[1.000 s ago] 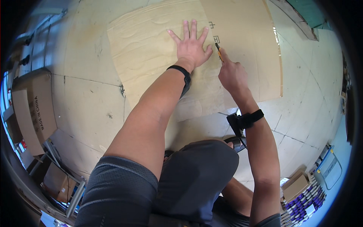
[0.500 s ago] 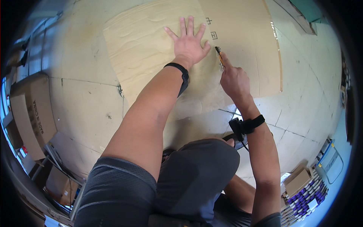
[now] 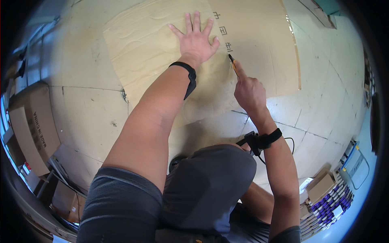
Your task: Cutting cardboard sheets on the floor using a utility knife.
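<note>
Floor [image 3: 81, 117] scene: cutter [image 3: 234, 67] near left hand [image 3: 197, 45]

Tiled floor, cardboard [image 3: 142, 48] flat on it, ahead of the knee [image 3: 210, 166]. Left hand flat on cardboard, fingers spread, thumb nearest the cutter. Right hand [image 3: 250, 92] grips cutter, index finger stretched along it, other fingers curled round; tip at the black print [image 3: 228, 46], right of the left hand. Too small to tell how deep the blade sits, if at all.

Risks, my guess: sideways slip could catch the left thumb. Hard pull toward the body could overrun the near edge, toward the knee. Weak left-hand pressure might let cardboard slide or buckle, so the tip wanders. Pressing too deep could scratch floor. Cable [image 3: 293, 144] by right wrist might snag.
</note>
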A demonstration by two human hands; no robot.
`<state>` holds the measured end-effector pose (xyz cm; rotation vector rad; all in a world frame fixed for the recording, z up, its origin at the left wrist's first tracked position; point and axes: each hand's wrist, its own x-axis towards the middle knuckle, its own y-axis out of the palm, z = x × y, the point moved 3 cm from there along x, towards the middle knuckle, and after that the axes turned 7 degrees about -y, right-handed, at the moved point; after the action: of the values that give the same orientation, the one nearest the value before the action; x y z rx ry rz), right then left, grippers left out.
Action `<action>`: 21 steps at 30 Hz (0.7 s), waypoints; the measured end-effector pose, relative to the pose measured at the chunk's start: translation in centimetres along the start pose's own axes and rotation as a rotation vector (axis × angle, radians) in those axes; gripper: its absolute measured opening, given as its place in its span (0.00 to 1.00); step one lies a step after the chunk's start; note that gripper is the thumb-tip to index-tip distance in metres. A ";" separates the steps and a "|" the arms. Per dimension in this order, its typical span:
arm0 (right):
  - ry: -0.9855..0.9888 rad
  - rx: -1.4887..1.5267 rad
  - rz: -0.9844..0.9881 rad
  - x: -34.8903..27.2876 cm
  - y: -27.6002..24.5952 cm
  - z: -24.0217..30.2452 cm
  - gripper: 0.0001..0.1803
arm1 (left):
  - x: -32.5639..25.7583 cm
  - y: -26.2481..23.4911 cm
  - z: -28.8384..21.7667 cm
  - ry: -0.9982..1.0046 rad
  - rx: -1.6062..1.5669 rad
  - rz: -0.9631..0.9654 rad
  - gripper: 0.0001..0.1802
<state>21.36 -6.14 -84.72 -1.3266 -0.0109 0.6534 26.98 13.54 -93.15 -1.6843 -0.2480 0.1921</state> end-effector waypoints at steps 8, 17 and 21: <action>0.013 -0.014 0.010 -0.8 0.4 -0.2 0.32 | -0.2 -0.1 -0.3 0.018 -0.014 -0.192 0.34; 0.001 0.006 -0.064 -0.9 1.0 -0.3 0.33 | -1.7 0.2 -2.8 0.217 0.006 -0.011 0.12; 0.036 -0.019 -0.017 -0.9 1.1 -0.1 0.34 | -5.4 0.2 -4.8 0.082 -0.024 0.082 0.18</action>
<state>20.20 -6.54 -85.43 -1.3547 0.0016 0.6164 23.13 7.45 -92.78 -1.7237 -0.1205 0.1813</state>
